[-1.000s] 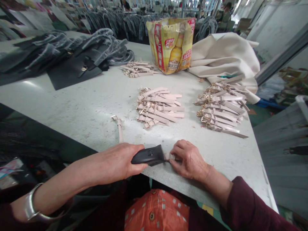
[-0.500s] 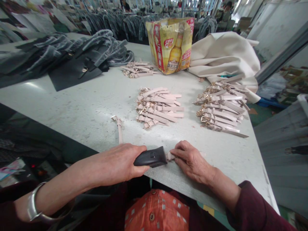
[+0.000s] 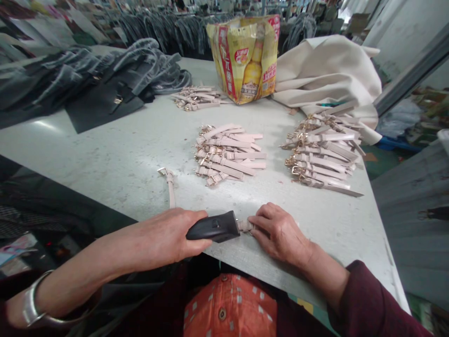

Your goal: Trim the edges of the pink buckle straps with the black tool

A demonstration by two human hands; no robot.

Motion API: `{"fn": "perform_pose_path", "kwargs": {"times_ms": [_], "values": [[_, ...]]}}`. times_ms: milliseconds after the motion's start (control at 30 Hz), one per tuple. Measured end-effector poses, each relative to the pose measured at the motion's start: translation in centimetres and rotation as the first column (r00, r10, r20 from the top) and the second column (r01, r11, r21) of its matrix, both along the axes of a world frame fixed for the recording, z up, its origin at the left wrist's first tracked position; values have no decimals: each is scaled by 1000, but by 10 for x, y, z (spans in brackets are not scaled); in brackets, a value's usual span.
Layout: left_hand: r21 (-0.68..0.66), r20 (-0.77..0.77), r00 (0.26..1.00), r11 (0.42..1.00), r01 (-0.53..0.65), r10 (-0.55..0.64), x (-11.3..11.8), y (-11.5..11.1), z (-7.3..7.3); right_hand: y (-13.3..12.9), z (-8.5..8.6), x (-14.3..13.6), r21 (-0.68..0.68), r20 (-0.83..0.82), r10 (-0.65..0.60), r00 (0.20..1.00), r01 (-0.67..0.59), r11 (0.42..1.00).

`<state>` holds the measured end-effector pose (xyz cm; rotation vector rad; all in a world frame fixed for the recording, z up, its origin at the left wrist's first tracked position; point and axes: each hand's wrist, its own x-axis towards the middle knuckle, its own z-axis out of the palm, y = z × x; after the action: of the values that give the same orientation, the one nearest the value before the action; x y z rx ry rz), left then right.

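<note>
My left hand (image 3: 180,234) is wrapped round a black hand-held tool (image 3: 215,227) with a small button on top; its exact kind I cannot make out. The tool's wide end points right, at a short beige strap piece (image 3: 244,225). Fingers of my right hand (image 3: 277,229) press together on that strap at the table's near edge, hiding part of it. Just beyond my left hand lies a single beige buckle strap (image 3: 170,187), its lower end meeting the hand's outline. Further off, a pile of beige buckle straps (image 3: 231,154) rests in the middle of the table.
More buckle straps (image 3: 322,154) are heaped at the right, and a smaller bunch (image 3: 196,97) lies at the back. Behind stand a yellow beer carton (image 3: 242,61) and beige sheet material (image 3: 326,70). Black bags with wrapped handles (image 3: 105,89) cover the table's back left.
The black tool and my left hand have shifted slightly left in the picture. My right hand stays nearly in place on the strap. The view has moved a little.
</note>
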<state>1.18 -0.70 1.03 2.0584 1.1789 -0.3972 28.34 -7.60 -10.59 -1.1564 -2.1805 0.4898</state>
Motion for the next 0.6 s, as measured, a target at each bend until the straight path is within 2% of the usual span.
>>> {"fn": "perform_pose_path", "kwargs": {"times_ms": [167,333,600], "values": [[38,-25,999,999,31,-30,6,0,7,-2,-3,9,-66,-122,-36,992,28,997],[30,-40,998,999,42,-41,11,0,11,-5,-3,16,-91,-113,-41,993,31,995],[56,-52,997,997,52,-49,17,-2,8,-2,-4,17,-167,-135,-11,991,-11,986]]}}
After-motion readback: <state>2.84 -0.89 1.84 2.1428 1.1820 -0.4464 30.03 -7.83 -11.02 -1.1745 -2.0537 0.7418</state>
